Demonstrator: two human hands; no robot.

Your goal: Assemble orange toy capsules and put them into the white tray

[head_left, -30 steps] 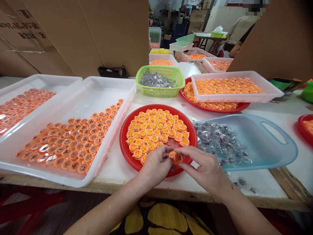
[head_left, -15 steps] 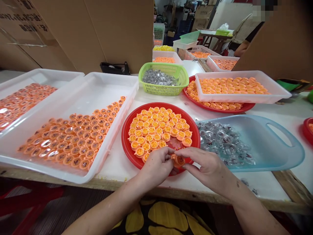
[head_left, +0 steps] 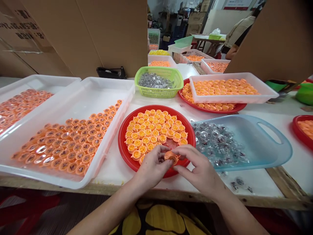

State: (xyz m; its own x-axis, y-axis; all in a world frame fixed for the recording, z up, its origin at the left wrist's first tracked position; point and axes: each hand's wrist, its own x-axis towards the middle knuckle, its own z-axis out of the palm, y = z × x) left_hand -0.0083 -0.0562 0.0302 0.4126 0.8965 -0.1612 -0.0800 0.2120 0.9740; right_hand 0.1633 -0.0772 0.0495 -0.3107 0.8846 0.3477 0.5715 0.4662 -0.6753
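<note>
Over the front of the red round tray (head_left: 121,148), my left hand (head_left: 156,163) grips a small orange cup-shaped plastic piece (head_left: 170,156) between thumb and fingers. My right hand (head_left: 195,166) touches the same piece from the other side, its thumb and index finger at its edge. Part of the piece is hidden by my fingers. Several similar orange cups (head_left: 146,140) with yellow insides stand close together in the tray. Clear domed caps with dark prints (head_left: 217,140) lie in the blue translucent tray (head_left: 259,147) on the right.
On the left, white trays (head_left: 97,88) hold orange cups with printed caps (head_left: 70,143). A green basket (head_left: 158,93) of clear pieces stands behind. Another white tray (head_left: 234,98) rests on a red tray (head_left: 215,109). Loose caps (head_left: 239,181) lie near the table edge. A person (head_left: 237,36) sits beyond the cardboard.
My hands have tilted the held orange cup, so its printed top shows less clearly. The whole view has shifted slightly, and more loose caps show by the table edge.
</note>
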